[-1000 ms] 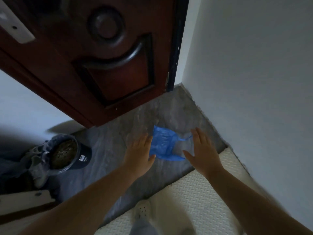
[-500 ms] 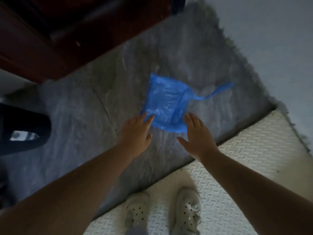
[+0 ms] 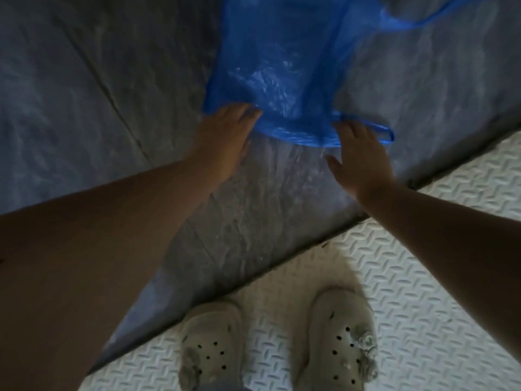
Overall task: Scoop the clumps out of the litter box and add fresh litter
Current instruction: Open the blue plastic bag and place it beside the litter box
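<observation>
Surface: grey stone floor.
Bag: blue bag lies flat, centre-far.
Left hand: fingers straight, touching near-left corner.
Right hand: spread wide beside handle loop.
Handling: likely light, limp, slippery; pinch loops.

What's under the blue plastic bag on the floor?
The thin blue plastic bag lies on the grey stone floor. The bag hides the floor beneath it, so anything else under it cannot be seen.
</observation>
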A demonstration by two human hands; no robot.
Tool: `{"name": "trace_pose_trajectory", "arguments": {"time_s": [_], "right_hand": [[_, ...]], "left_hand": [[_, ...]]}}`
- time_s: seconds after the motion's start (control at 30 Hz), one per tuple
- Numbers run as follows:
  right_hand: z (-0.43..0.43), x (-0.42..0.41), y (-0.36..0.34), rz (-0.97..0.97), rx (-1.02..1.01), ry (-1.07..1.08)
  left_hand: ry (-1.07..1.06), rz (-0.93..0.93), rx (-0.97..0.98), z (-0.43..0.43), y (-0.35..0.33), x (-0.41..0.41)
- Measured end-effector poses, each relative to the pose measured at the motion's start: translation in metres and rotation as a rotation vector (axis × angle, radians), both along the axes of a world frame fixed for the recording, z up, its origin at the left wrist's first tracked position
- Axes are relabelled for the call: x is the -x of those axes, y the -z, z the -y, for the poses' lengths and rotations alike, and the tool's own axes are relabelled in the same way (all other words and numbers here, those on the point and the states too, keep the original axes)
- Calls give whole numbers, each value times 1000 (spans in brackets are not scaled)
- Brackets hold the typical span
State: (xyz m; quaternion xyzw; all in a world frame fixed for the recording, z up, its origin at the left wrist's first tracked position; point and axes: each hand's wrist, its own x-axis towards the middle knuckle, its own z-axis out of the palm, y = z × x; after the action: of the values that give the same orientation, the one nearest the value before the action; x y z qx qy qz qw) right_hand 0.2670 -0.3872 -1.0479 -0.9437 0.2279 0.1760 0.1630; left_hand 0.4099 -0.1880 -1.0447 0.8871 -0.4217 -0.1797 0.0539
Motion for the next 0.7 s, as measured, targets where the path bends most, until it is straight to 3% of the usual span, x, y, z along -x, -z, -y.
{"name": "trace_pose_trajectory", "arguments": {"time_s": [0.43,0.7], "right_hand": [[3,-6,8,108,33,56],[6,-9,-103,338,-57,120]], "left_hand": [[-122,-76,-73,17,17,3],[-242,-53,177,11,-90,-2]]}}
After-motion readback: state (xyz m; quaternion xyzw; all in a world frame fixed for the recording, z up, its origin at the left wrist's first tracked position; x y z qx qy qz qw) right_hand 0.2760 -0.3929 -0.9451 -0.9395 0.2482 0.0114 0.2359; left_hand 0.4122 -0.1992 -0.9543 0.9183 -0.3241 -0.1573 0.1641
